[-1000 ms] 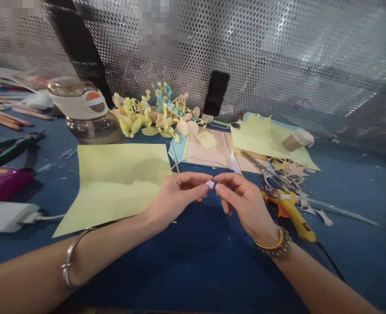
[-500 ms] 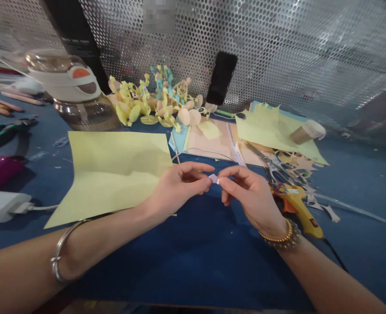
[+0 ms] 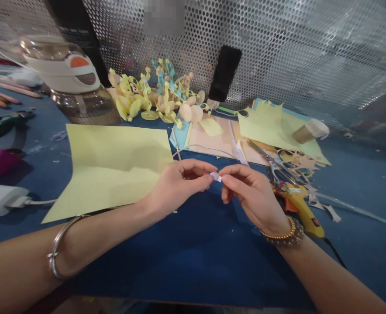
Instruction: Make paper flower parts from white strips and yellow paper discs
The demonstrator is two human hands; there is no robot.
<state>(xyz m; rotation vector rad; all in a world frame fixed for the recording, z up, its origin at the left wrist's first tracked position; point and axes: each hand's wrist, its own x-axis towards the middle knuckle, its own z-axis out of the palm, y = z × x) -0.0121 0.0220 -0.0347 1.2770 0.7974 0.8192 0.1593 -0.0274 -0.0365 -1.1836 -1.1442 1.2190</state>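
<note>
Between my two hands, above the blue table, is a small folded piece of pale purple paper (image 3: 215, 176). My left hand (image 3: 180, 185) pinches its left side between thumb and fingers. At its right end, the fingertips of my right hand (image 3: 250, 192) close on a whitish tip. A large yellow paper sheet (image 3: 114, 170) lies under and beyond my left forearm. Just right of my right hand rests a yellow glue gun (image 3: 301, 207), with scissors (image 3: 271, 163) behind it.
Yellow, peach and blue paper shapes (image 3: 156, 96) stand at the back beside a bottle (image 3: 78, 83). A phone (image 3: 225, 74) leans on the perforated metal wall. Pliers (image 3: 3, 124), a white plug (image 3: 3, 199), paper scraps (image 3: 298, 160) and a small roll (image 3: 311, 130) lie around.
The camera view has shifted slightly. My hands keep their pinch, and the small paper is turned a little, showing more of its white tip.
</note>
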